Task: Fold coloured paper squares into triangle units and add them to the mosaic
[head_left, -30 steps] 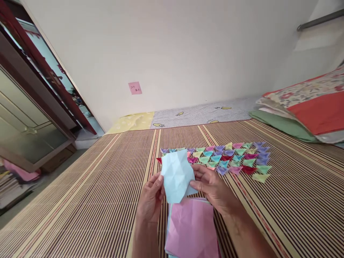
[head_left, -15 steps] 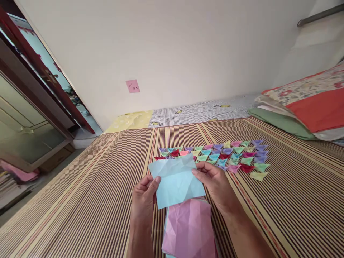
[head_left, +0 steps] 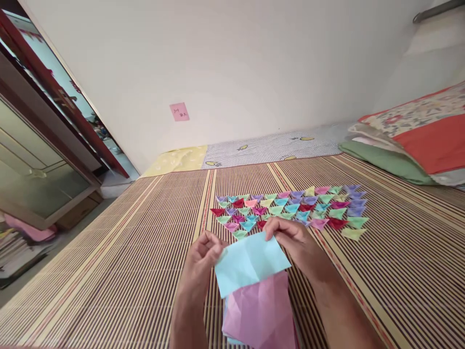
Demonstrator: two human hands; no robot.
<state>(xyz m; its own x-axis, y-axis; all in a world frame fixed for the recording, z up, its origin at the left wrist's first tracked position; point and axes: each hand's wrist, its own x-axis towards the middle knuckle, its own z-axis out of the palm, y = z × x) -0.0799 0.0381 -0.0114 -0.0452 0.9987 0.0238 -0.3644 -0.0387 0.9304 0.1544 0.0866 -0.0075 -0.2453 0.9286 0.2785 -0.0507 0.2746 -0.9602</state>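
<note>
A light blue sheet of paper (head_left: 250, 261), lightly creased, is doubled over into a rectangle, its fold along the upper edge. At the paper's upper left corner, my left hand (head_left: 201, 259) is closed in a pinch. My right hand (head_left: 294, 245) pinches the upper right part between thumb and fingers. Just below, a stack of coloured paper with a crinkled pink sheet (head_left: 259, 312) on top lies on the striped mat (head_left: 119, 271). Beyond my hands stand rows of small folded paper pieces (head_left: 290, 208) in many colours; my right hand hides a few.
A patterned cloth (head_left: 261, 148) runs along the wall behind the mat. Folded bedding (head_left: 425, 135) lies at the far right. A pink note (head_left: 179, 112) is stuck on the wall. To the left are a door (head_left: 54, 92) and a glass-fronted cabinet (head_left: 36, 160).
The blue paper's upper part has gone over backward, so the sheet is now a narrower rectangle. Both hands have shifted up to its top edge. The view has tilted slightly.
</note>
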